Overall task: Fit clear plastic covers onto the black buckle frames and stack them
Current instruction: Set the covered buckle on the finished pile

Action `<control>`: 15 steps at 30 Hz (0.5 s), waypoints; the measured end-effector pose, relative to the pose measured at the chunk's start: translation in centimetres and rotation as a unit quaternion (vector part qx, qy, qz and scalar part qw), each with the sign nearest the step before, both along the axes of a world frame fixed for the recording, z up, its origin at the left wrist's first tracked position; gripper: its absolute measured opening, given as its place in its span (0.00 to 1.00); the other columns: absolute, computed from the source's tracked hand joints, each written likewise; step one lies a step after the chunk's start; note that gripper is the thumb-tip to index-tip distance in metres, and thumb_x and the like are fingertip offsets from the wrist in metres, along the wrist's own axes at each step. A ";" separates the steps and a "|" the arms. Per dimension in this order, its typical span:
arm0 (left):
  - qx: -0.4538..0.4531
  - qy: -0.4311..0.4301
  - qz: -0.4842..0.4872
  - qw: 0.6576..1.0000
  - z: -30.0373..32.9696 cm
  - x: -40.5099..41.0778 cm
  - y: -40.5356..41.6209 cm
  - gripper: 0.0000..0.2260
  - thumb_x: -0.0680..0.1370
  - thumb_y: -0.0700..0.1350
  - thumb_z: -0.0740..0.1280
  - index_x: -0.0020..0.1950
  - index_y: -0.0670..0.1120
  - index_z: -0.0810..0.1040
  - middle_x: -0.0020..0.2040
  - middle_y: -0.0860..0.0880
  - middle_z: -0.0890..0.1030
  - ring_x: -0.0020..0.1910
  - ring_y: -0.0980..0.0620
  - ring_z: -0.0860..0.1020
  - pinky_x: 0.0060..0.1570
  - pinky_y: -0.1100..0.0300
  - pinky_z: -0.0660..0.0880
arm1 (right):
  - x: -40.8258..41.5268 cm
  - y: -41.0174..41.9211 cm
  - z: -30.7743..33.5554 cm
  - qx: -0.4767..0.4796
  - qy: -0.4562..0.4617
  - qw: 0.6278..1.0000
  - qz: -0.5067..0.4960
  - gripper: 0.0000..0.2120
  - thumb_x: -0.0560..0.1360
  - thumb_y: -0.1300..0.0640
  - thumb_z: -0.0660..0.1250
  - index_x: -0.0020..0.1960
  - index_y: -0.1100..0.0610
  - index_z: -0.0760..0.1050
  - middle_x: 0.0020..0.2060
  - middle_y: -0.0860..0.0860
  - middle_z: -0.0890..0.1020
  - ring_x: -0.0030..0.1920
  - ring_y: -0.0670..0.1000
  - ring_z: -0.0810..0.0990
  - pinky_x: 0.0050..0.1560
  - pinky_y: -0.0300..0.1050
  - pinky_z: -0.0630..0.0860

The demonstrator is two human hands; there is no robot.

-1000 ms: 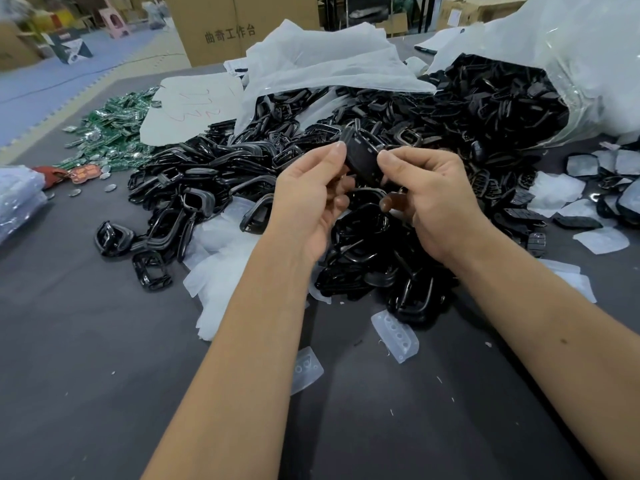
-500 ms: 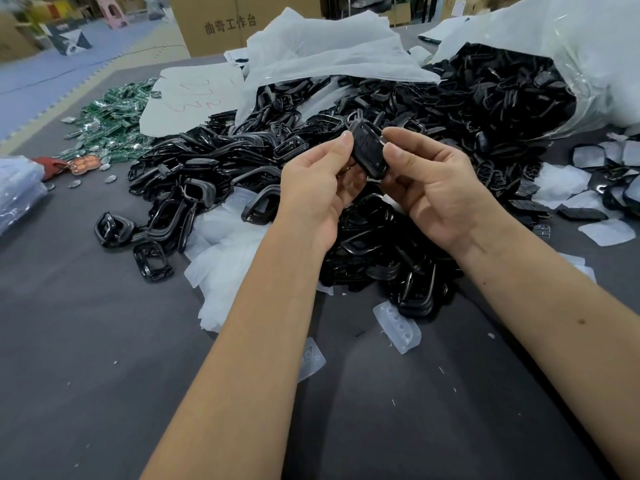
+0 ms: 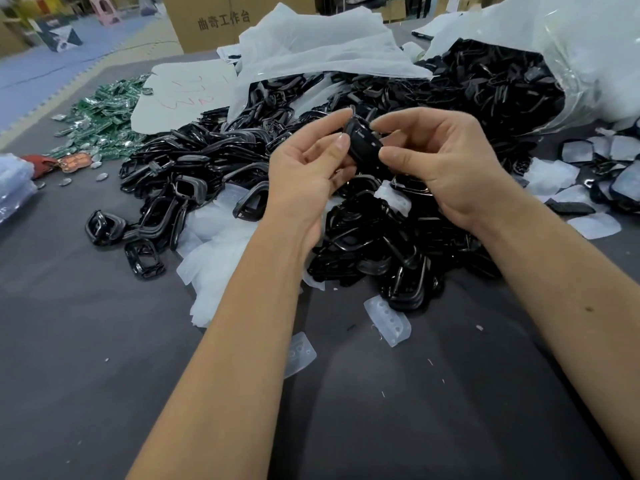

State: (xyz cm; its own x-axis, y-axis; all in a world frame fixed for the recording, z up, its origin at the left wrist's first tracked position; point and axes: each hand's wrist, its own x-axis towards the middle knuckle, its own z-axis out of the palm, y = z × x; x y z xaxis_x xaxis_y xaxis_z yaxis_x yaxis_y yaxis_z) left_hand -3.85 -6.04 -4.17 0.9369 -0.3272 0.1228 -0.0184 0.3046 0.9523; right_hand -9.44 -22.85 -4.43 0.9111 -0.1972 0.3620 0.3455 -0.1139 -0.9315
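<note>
Dark grey felt covers the table (image 3: 86,358) in front of me, and across its far half spills a heap of black buckle frames (image 3: 214,161) out of torn white plastic bags (image 3: 311,53); a cardboard box (image 3: 207,22) stands behind them. Two loose clear covers (image 3: 388,320) lie near my forearms, just this side of the heap.

I hold one black frame (image 3: 363,142) up over the pile, between both hands. My left hand (image 3: 304,171) has thumb and forefinger curled onto its left edge; my right hand (image 3: 446,161) pinches its right edge, thumb low, forefinger high. The frame stands tilted, its long axis running from upper left down to lower right, its face turned toward me. Whether a clear cover already sits on it I cannot tell; it looks solid black from here.

As I judge it, the fitting turns on that tilt: any pressing must come across the short axis, thumbs toward the face. Both hands are equally near, and the spare covers lie below my right wrist, closer to that hand.
</note>
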 end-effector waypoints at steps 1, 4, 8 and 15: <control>0.025 -0.027 0.002 0.999 0.0 0.0 0.1 0.11 0.82 0.33 0.66 0.58 0.44 0.84 0.43 0.48 0.85 0.40 0.55 0.82 0.44 0.61 0.81 | -0.2 -0.1 0.4 -0.052 0.003 0.999 0.003 0.15 0.75 0.73 0.72 0.57 0.59 0.83 0.41 0.51 0.84 0.44 0.46 0.83 0.52 0.40 0.80; 0.111 -0.129 -0.004 0.985 0.3 -0.1 0.5 0.10 0.80 0.30 0.68 0.53 0.43 0.85 0.43 0.45 0.84 0.42 0.52 0.83 0.46 0.60 0.82 | -1.0 -0.9 1.8 -0.230 0.016 0.973 0.010 0.18 0.75 0.74 0.71 0.59 0.56 0.84 0.46 0.50 0.86 0.46 0.44 0.84 0.54 0.39 0.81; 0.225 -0.242 -0.011 0.944 0.8 -1.1 -0.9 0.12 0.76 0.31 0.72 0.45 0.48 0.84 0.39 0.46 0.85 0.39 0.47 0.84 0.45 0.57 0.82 | -3.4 -3.0 2.8 -0.415 0.004 0.907 -0.069 0.18 0.73 0.72 0.73 0.55 0.54 0.86 0.44 0.44 0.83 0.45 0.44 0.81 0.46 0.33 0.74; 0.294 -0.325 0.013 0.899 -0.1 -4.5 -9.4 0.09 0.73 0.33 0.74 0.46 0.47 0.87 0.42 0.52 0.85 0.42 0.56 0.83 0.46 0.59 0.80 | -8.6 -8.3 2.1 -0.461 0.029 0.863 -0.202 0.16 0.72 0.70 0.72 0.53 0.54 0.87 0.44 0.48 0.86 0.47 0.51 0.83 0.50 0.48 0.79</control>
